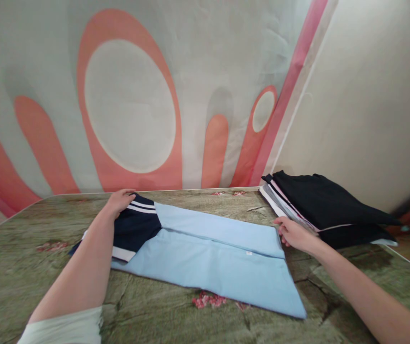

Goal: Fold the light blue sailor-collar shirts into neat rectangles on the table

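A light blue shirt [208, 253] with a navy sleeve and white stripes lies stretched sideways on the table, its far side folded over in a long strip. At its left end, my left hand [121, 201] grips the far edge by the navy part [136, 229]; my forearm hides some of that end. On the right, my right hand [293, 234] has its fingers closed on the far corner of the hem. A small white tag [249, 253] shows near the fold line. The near hem corner lies spread toward me.
A stack of folded clothes [316, 198], black on top with white, grey and pink layers below, sits at the table's back right, close beside my right hand. The wood-patterned table [162, 315] meets a wall [198, 57] with pink and orange shapes behind.
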`<state>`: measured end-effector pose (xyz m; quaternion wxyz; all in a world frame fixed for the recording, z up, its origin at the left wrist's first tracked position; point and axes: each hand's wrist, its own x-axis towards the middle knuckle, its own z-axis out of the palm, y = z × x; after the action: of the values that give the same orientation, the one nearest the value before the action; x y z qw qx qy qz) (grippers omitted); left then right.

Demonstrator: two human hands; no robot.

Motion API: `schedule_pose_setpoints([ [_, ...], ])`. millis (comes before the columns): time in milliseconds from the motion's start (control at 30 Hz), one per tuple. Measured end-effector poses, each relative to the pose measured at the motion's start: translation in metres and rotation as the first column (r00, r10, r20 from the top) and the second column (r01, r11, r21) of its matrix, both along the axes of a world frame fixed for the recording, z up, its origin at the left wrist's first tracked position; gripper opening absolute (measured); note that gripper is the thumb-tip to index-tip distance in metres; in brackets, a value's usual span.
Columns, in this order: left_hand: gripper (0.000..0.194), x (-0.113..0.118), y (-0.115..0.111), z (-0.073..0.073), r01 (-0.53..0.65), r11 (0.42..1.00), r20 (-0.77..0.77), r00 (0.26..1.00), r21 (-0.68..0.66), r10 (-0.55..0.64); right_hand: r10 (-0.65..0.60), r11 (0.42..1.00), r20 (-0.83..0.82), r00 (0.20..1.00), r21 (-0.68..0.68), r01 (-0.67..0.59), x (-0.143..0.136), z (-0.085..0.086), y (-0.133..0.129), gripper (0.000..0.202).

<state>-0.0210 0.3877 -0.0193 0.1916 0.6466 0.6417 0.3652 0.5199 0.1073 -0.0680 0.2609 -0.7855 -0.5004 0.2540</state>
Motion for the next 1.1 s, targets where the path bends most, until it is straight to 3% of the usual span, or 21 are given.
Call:
schedule_pose_setpoints([
  [167,0.043,-0.001,0.002,-0.004,0.056,0.998,0.089,0.995,-0.019,-0.054,0.018,1.000,0.020,1.000,0.008,-0.019,-0.004,0.006,0.001,0.028],
  [267,0.039,-0.001,0.000,-0.002,0.020,1.000,0.047,0.999,-0.010,-0.020,0.042,0.998,0.065,0.997,0.049,-0.045,-0.013,0.018,0.000,0.025],
  [367,0.041,-0.004,-0.006,0.004,-0.003,0.998,0.064,0.998,-0.063,0.007,0.060,0.998,0.085,0.995,0.022,-0.062,-0.022,0.028,-0.004,0.036],
  [500,0.069,-0.009,-0.014,0.011,0.134,0.969,0.223,0.971,-0.207,-0.086,0.068,0.997,0.003,0.998,0.029,-0.068,-0.029,0.028,-0.009,0.049],
  [600,0.085,-0.012,-0.015,0.011,0.228,0.940,0.249,0.954,-0.253,-0.164,0.043,0.998,-0.103,0.994,0.054,-0.038,-0.032,0.026,-0.010,0.050],
  [733,0.082,-0.012,-0.014,0.007,0.178,0.957,0.226,0.966,-0.228,-0.126,0.064,0.993,-0.123,0.990,0.102,-0.051,-0.035,0.026,-0.010,0.032],
  [900,0.077,-0.010,-0.015,0.006,0.237,0.944,0.392,0.910,-0.230,-0.133,0.060,0.981,-0.021,0.998,0.189,-0.055,-0.032,0.022,-0.009,0.019],
  [1000,0.076,-0.009,-0.018,0.007,0.314,0.937,0.491,0.847,-0.154,-0.203,0.024,0.970,0.050,0.998,0.240,-0.036,-0.028,0.015,-0.007,0.015],
  [1100,0.072,-0.005,-0.020,0.007,0.302,0.952,0.500,0.832,-0.042,-0.242,-0.049,0.965,0.076,0.996,0.261,0.028,-0.026,0.009,-0.005,0.015],
])
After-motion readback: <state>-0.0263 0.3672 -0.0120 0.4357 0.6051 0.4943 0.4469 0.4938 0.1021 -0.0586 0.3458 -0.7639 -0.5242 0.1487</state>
